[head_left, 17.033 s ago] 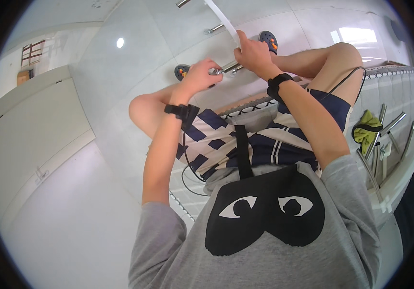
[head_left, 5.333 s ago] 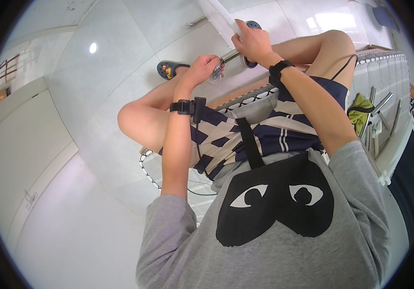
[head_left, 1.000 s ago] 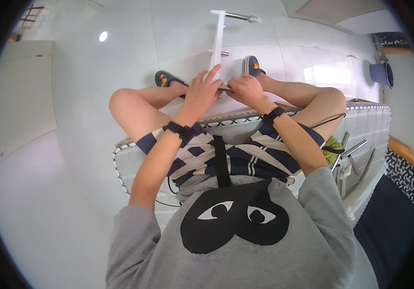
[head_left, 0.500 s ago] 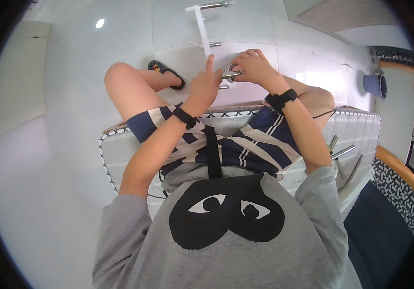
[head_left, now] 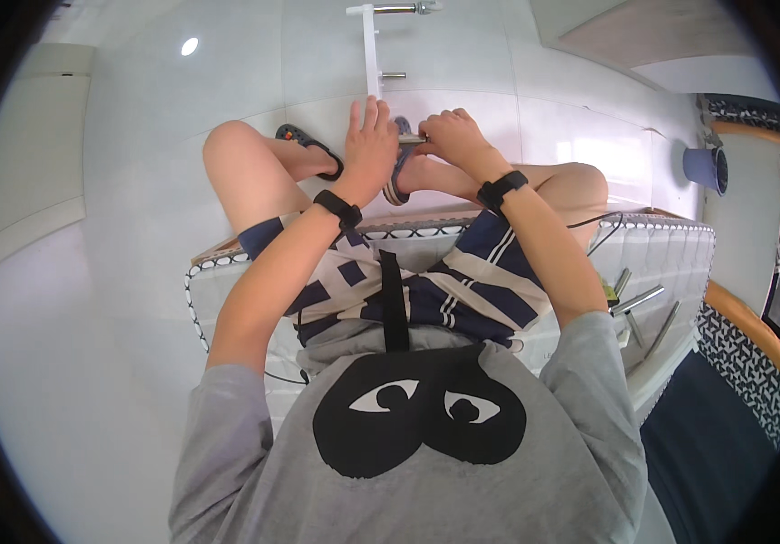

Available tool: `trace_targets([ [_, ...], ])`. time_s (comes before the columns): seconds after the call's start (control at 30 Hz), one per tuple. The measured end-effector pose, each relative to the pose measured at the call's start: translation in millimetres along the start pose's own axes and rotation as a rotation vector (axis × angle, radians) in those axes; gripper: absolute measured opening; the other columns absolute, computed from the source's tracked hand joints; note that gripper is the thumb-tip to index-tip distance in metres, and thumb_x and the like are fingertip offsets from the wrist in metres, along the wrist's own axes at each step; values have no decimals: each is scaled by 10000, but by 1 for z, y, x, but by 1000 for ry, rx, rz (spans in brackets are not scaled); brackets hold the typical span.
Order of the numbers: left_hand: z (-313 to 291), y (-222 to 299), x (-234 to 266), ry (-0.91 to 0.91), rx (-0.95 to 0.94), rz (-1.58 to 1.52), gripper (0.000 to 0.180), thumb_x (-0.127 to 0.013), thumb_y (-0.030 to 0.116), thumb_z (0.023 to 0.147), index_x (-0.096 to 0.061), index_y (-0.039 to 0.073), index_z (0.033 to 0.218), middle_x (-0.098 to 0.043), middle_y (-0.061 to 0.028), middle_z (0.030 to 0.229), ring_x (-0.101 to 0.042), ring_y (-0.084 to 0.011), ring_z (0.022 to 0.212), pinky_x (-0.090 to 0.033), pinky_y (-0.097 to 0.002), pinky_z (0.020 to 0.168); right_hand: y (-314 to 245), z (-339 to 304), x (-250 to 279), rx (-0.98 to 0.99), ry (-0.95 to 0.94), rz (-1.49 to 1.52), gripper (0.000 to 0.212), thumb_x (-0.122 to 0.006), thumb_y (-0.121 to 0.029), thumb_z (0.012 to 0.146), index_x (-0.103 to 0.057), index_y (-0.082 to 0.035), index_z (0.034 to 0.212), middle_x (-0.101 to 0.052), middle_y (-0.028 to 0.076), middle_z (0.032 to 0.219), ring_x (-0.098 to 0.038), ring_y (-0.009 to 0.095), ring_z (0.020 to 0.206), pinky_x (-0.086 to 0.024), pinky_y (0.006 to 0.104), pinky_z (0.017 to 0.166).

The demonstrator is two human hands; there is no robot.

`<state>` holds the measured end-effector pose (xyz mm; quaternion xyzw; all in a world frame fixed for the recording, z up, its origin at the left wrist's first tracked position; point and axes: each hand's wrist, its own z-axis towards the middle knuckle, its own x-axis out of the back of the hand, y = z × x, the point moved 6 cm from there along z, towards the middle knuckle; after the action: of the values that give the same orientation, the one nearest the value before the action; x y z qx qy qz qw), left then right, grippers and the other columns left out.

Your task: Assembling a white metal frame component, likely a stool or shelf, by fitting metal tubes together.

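Note:
A white bar (head_left: 371, 50) runs away from me above the floor, with metal tubes sticking out to its right. My left hand (head_left: 369, 150) is at its near end, fingers stretched along the bar and partly covering it; the palm side is hidden. Between my hands a short metal tube (head_left: 413, 140) points sideways, its left end beside my left hand. My right hand (head_left: 453, 140) is closed around the tube's right end, fingers curled. Farther off are a short tube (head_left: 394, 75) and a longer tube (head_left: 396, 9) on the same bar.
Several loose metal tubes (head_left: 639, 301) lie on the light padded seat (head_left: 662, 245) at my right. My feet in dark clogs (head_left: 313, 150) rest on the tiled floor below the bar. A blue-grey bin (head_left: 706, 166) stands at the far right.
The white bar has swung from tilted to nearly straight. Both hands have shifted slightly left, and more left-hand fingers now stretch along it. My right foot has come into view beneath the hands.

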<state>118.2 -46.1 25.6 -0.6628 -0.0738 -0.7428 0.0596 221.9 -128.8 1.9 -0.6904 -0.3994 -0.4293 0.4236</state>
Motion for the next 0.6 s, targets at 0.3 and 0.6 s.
trace_targets([
  [0.3,19,-1,-29,-34,-323,-148,266,-765,303,696,-711,69,810,-640,-63,974,-520,-233,1213,-276,-451,1183,25,-6,-9,11,-202,421,414,-727,-392,822,-718,-74,1087,-709,158,1027,-658,341,977,-519,424,845],
  [0.6,23,-4,-32,72,-247,-224,232,-737,319,660,-737,87,667,-636,-26,740,-589,-211,982,-302,-432,1166,35,14,-9,-68,-597,497,499,-705,-350,866,-646,-6,1222,-673,131,1065,-604,243,980,-467,357,885],
])
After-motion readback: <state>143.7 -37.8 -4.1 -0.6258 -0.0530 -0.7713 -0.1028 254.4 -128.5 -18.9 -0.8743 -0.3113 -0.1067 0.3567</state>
